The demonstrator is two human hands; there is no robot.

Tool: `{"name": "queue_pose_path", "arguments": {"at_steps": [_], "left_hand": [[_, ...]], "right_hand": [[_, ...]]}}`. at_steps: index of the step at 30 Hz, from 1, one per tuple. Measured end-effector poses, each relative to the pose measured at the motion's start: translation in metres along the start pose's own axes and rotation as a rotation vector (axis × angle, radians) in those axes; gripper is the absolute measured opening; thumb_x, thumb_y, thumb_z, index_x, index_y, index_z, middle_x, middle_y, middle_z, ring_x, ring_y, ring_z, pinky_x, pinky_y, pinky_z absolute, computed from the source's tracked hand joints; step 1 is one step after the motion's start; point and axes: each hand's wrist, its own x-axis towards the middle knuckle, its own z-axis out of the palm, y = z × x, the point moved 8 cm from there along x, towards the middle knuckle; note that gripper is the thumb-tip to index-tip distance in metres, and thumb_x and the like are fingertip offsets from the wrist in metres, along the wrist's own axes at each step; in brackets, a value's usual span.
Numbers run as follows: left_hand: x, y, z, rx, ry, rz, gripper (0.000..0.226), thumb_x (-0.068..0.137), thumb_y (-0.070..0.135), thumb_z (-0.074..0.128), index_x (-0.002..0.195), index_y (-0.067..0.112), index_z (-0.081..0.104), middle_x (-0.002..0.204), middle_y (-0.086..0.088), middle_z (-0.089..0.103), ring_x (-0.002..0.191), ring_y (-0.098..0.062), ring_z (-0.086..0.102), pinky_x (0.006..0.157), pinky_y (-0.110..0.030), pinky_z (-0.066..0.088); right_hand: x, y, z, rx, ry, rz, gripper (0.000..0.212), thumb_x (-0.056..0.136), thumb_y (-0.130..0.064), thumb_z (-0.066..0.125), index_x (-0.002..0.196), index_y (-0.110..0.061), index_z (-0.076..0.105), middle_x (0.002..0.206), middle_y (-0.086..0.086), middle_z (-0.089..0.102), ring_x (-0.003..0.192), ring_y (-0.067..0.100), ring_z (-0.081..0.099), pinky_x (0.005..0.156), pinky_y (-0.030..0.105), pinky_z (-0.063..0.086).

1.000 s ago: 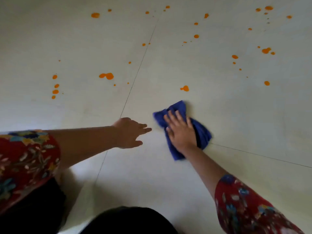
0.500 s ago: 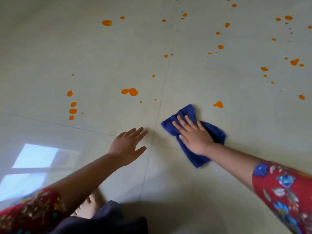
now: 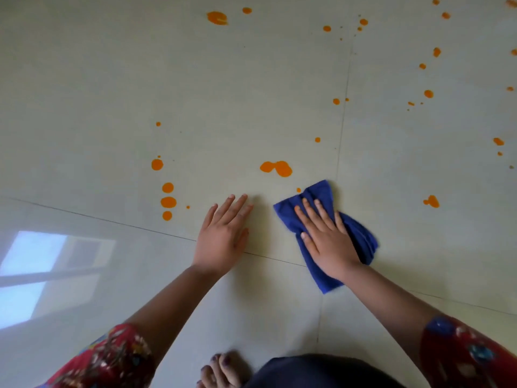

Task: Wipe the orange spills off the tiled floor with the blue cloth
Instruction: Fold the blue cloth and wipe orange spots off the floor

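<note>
Flat and open, the person's left hand rests palm-down on the pale glossy tiled floor, fingers together, holding nothing. Just to its right, the right hand presses down with fingers spread on a crumpled dark blue cloth, which lies across a grout line and shows beyond the fingertips and behind the wrist. A small orange drop sits just beside the cloth's far left corner. A larger double orange splash lies a little beyond, between the hands. More orange spills dot the floor left of the left hand, and others scatter to the right.
</note>
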Motion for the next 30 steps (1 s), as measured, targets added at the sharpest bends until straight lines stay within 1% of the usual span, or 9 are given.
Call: {"name": "queue_pose_path", "arguments": {"at_steps": [6, 9, 12, 15, 18, 19, 23, 27, 30], "left_hand": [[-0.017, -0.042, -0.018, -0.003, 0.124, -0.035, 0.055, 0.09, 0.027, 0.038, 0.145, 0.023, 0.043, 0.155, 0.005, 0.035, 0.145, -0.02, 0.028, 0.118, -0.04, 0.017], [-0.049, -0.072, -0.024, -0.018, 0.183, -0.164, 0.056, 0.091, 0.027, 0.04, 0.147, 0.025, 0.04, 0.156, 0.008, 0.03, 0.147, -0.017, 0.023, 0.119, -0.033, 0.008], [-0.081, -0.099, -0.029, -0.05, 0.253, -0.325, 0.057, 0.091, 0.026, 0.042, 0.148, 0.026, 0.036, 0.158, 0.01, 0.025, 0.148, -0.015, 0.02, 0.119, -0.035, 0.012], [-0.098, -0.124, -0.036, -0.022, 0.283, -0.415, 0.06, 0.092, 0.03, 0.041, 0.151, 0.028, 0.029, 0.16, 0.01, 0.018, 0.149, -0.014, 0.013, 0.119, -0.037, 0.013], [-0.104, -0.149, -0.044, 0.008, 0.281, -0.482, 0.063, 0.091, 0.034, 0.041, 0.152, 0.029, 0.025, 0.161, 0.01, 0.013, 0.149, -0.015, 0.01, 0.12, -0.04, 0.014], [-0.105, -0.156, -0.046, 0.01, 0.282, -0.502, 0.063, 0.092, 0.036, 0.039, 0.152, 0.028, 0.025, 0.161, 0.01, 0.013, 0.15, -0.015, 0.01, 0.12, -0.041, 0.015], [-0.102, -0.176, -0.06, 0.015, 0.327, -0.549, 0.06, 0.094, 0.033, 0.036, 0.153, 0.028, 0.025, 0.162, 0.011, 0.01, 0.15, -0.014, 0.007, 0.121, -0.039, 0.013], [-0.092, -0.191, -0.063, 0.026, 0.359, -0.609, 0.057, 0.1, 0.035, 0.033, 0.154, 0.03, 0.018, 0.162, 0.011, 0.005, 0.15, -0.012, 0.002, 0.121, -0.037, 0.01], [-0.091, -0.197, -0.055, 0.043, 0.336, -0.662, 0.056, 0.1, 0.042, 0.025, 0.154, 0.032, 0.013, 0.162, 0.012, 0.004, 0.15, -0.01, 0.001, 0.121, -0.035, 0.008]], "right_hand": [[-0.018, -0.052, 0.007, -0.16, -0.041, -0.409, 0.057, 0.101, -0.042, 0.025, 0.155, -0.028, 0.012, 0.163, -0.008, 0.006, 0.15, 0.015, 0.006, 0.119, 0.042, 0.008], [0.016, -0.057, 0.001, -0.1, -0.022, -0.286, 0.056, 0.101, -0.041, 0.022, 0.155, -0.032, 0.01, 0.163, -0.011, 0.007, 0.15, 0.012, 0.007, 0.118, 0.043, 0.012], [0.049, -0.101, -0.007, 0.0, 0.082, -0.196, 0.056, 0.099, -0.04, 0.026, 0.154, -0.03, 0.02, 0.161, -0.01, 0.014, 0.148, 0.014, 0.016, 0.116, 0.044, 0.015], [0.045, -0.159, 0.002, -0.09, 0.046, -0.639, 0.057, 0.097, -0.039, 0.034, 0.152, -0.027, 0.026, 0.16, -0.006, 0.018, 0.147, 0.015, 0.017, 0.116, 0.043, 0.015], [0.029, -0.159, 0.011, -0.254, -0.055, -1.091, 0.058, 0.096, -0.04, 0.037, 0.152, -0.03, 0.024, 0.159, -0.008, 0.02, 0.147, 0.014, 0.016, 0.119, 0.038, 0.006], [0.037, -0.151, 0.008, -0.243, -0.034, -1.091, 0.058, 0.096, -0.039, 0.037, 0.151, -0.03, 0.024, 0.159, -0.009, 0.02, 0.147, 0.014, 0.016, 0.119, 0.037, 0.007], [0.08, -0.134, -0.013, -0.043, 0.025, -0.728, 0.055, 0.1, -0.031, 0.033, 0.154, -0.025, 0.02, 0.161, -0.004, 0.018, 0.149, 0.015, 0.013, 0.116, 0.041, 0.018], [0.049, -0.171, -0.003, -0.114, 0.064, -1.092, 0.058, 0.095, -0.029, 0.041, 0.151, -0.02, 0.029, 0.159, 0.002, 0.026, 0.146, 0.02, 0.024, 0.117, 0.039, 0.018], [0.057, -0.215, 0.0, -0.105, 0.06, -1.107, 0.056, 0.097, -0.034, 0.04, 0.151, -0.022, 0.032, 0.159, 0.0, 0.025, 0.147, 0.019, 0.022, 0.118, 0.038, 0.018]]}}
